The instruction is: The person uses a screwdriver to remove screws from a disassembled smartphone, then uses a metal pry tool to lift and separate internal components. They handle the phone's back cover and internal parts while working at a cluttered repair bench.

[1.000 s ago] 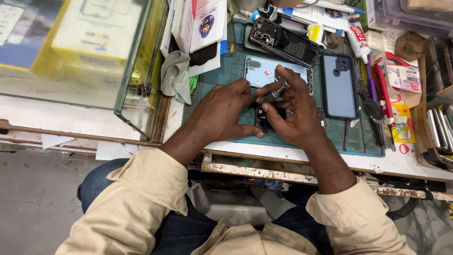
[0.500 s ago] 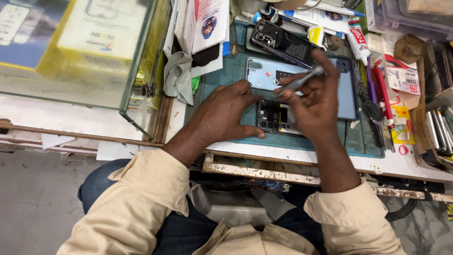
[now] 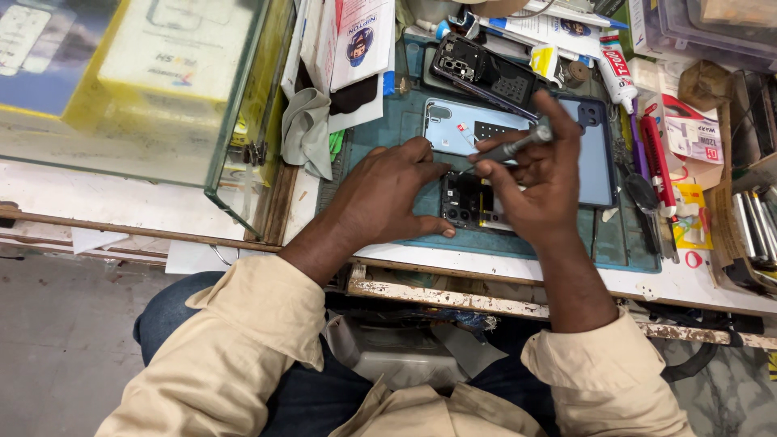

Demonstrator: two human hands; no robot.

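On the teal work mat (image 3: 623,243) our left hand (image 3: 388,194) presses fingers down beside the opened phone (image 3: 468,202), gripping nothing; our right hand (image 3: 538,182) pinches a grey screwdriver (image 3: 514,146) above it. Blue back covers (image 3: 595,158), a glue tube (image 3: 617,73) and a grey cloth (image 3: 306,129) crowd around.

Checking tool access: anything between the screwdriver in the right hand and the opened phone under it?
Nothing visible. The right hand holds the slim grey metal screwdriver just above the opened black phone body on the teal work mat. The left hand rests beside the phone's left edge, not across it.
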